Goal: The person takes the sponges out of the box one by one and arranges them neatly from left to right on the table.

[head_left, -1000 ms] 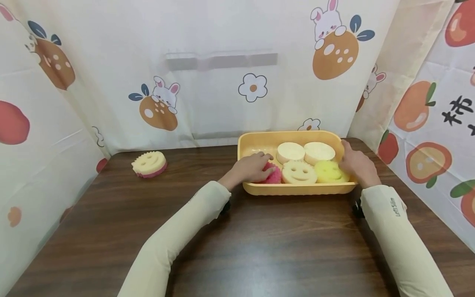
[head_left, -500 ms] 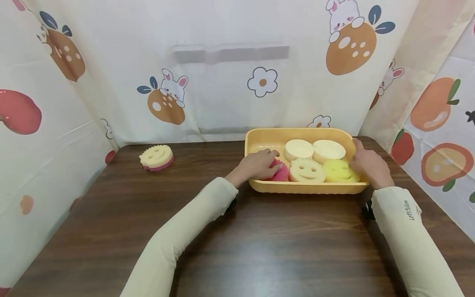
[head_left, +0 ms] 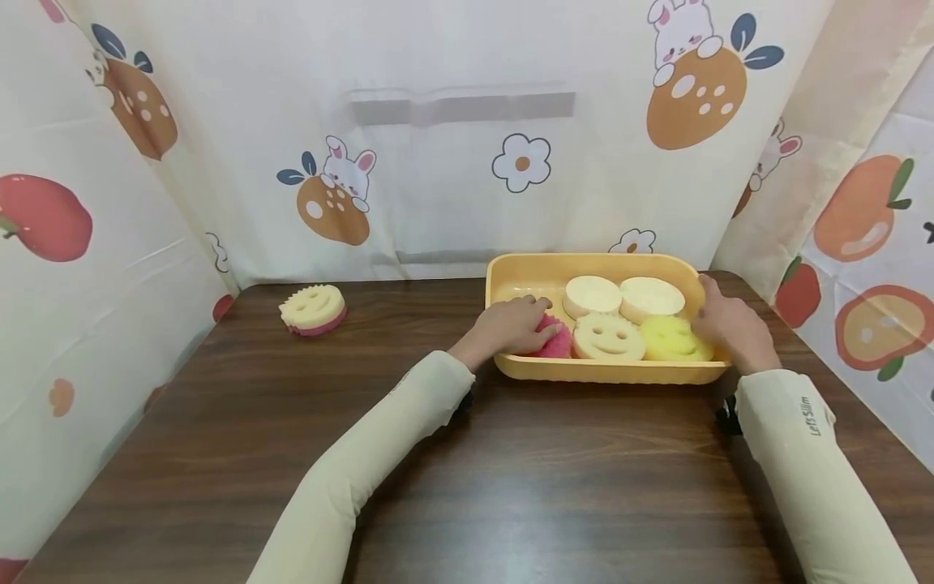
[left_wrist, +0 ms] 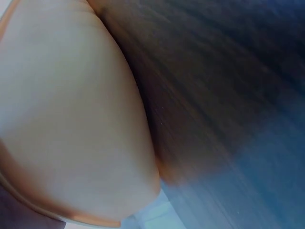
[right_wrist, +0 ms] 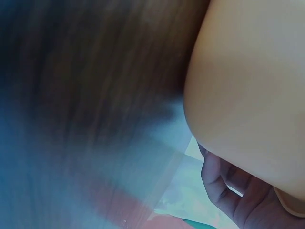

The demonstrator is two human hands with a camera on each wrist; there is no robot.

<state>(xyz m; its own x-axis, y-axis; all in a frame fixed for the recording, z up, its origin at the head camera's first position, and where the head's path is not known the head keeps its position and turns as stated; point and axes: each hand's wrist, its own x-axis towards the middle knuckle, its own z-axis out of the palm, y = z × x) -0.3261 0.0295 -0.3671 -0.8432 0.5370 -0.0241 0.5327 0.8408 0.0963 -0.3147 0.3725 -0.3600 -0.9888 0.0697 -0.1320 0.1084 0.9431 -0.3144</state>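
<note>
In the head view, a yellow tray (head_left: 620, 371) holds several round sponges. My left hand (head_left: 507, 326) reaches over its left front corner, with fingers and thumb about a pink sponge (head_left: 556, 337); its palm side is hidden. At the tray's right end, my right hand (head_left: 733, 324) grips the wall, its fingers bent against it in the right wrist view. Beside the pink sponge sit a cream smiley sponge (head_left: 609, 337) and a bright yellow smiley sponge (head_left: 674, 338). Behind them lie two plain cream rounds. The tray's outer wall (left_wrist: 81, 109) fills much of the left wrist view.
Far left on the dark wooden table (head_left: 525, 470) lies a cream and pink smiley sponge (head_left: 314, 308), by itself. Printed cloth (head_left: 452, 211) hangs right behind the tray, and more cloth closes off both sides.
The whole scene has shifted right in the head view as the camera turned. Both hands keep their places at the tray, and the sponges lie as before.
</note>
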